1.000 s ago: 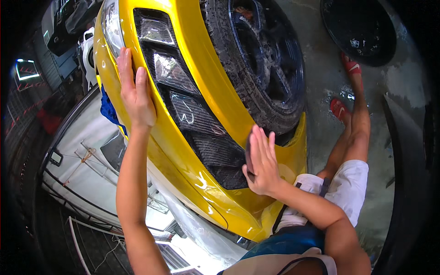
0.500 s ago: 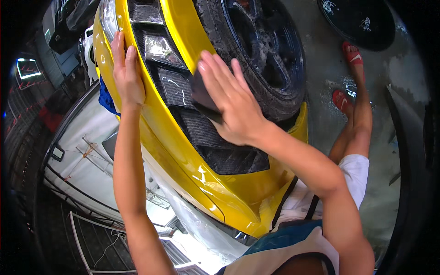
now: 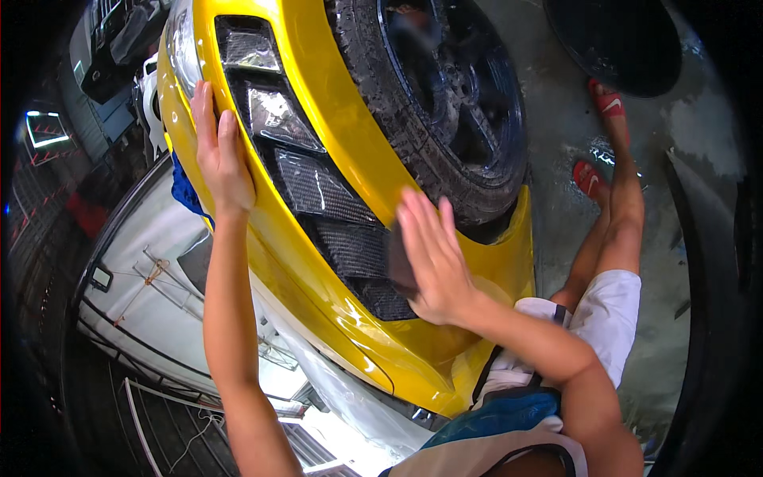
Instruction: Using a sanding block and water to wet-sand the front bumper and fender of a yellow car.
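Note:
A glossy yellow car fender (image 3: 306,294) curves through the middle of the view. Set into it is a slatted black carbon-fibre vent panel (image 3: 306,184). My left hand (image 3: 226,163) lies flat on the yellow paint beside the upper vents, fingers stretched out and holding nothing. Under the fingers and palm of my right hand (image 3: 439,270) is a flat dark pad (image 3: 400,253), pressed against the lower end of the vent panel. The hand, slightly blurred, hides part of the pad and the panel edge. Whether the pad is foam or cloth, I cannot tell.
A dirty black tyre (image 3: 381,103) with a dark spoked wheel stands right of the fender. Blue cloth (image 3: 185,191) hangs at the fender's left edge, and clear plastic sheeting (image 3: 350,397) lies below. A round black object (image 3: 620,44) is at upper right, near feet in red slides (image 3: 588,179).
My right hand has slid the dark pad down and to the right along the vent panel. My left hand stays on the same patch of paint, though the view has shifted slightly.

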Tool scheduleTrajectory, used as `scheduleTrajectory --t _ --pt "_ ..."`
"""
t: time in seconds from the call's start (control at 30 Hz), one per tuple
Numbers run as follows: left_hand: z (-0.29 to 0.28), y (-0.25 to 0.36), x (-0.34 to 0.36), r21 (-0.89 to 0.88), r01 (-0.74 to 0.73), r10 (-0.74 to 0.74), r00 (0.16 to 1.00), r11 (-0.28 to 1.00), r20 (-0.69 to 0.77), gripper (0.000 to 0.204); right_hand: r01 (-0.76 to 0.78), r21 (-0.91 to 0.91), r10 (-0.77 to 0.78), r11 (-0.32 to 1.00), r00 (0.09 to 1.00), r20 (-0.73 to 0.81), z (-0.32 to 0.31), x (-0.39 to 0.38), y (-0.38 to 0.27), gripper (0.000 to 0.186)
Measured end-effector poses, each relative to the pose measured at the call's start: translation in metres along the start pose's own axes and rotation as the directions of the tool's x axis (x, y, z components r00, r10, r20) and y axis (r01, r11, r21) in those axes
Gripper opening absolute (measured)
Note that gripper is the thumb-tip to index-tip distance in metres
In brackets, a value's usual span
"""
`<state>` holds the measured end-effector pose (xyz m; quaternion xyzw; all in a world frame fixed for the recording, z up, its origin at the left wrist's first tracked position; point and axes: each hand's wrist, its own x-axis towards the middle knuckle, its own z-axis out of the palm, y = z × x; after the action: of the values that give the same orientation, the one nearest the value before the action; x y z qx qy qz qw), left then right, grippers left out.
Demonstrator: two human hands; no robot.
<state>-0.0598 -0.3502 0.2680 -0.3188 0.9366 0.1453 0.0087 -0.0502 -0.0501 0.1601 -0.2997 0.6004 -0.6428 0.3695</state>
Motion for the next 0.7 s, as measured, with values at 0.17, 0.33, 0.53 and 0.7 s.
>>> scheduleTrajectory --t 0.17,0.33,0.53,0.7 --pt "0.008 0.000 0.007 -0.115 0.046 -0.040 0.998 0.992 0.054 0.056 0.060 -0.040 -0.067 0.997 0.977 -0.204 0.002 0.173 0.001 0.081" --pt "-0.001 0.000 0.000 0.056 0.018 -0.021 0.998 0.998 0.051 0.057 -0.198 0.036 0.198 0.980 0.980 -0.002 0.011 0.026 -0.022 0.095" --pt "-0.006 -0.001 -0.002 0.024 0.050 -0.051 0.998 0.998 0.035 0.057 -0.167 0.105 0.176 0.980 0.981 -0.082 0.005 0.080 -0.034 0.084" --pt "-0.001 0.008 0.003 0.118 0.026 -0.034 0.997 0.993 0.066 0.061 -0.201 0.030 0.202 0.979 0.978 -0.051 -0.007 0.128 -0.036 0.080"
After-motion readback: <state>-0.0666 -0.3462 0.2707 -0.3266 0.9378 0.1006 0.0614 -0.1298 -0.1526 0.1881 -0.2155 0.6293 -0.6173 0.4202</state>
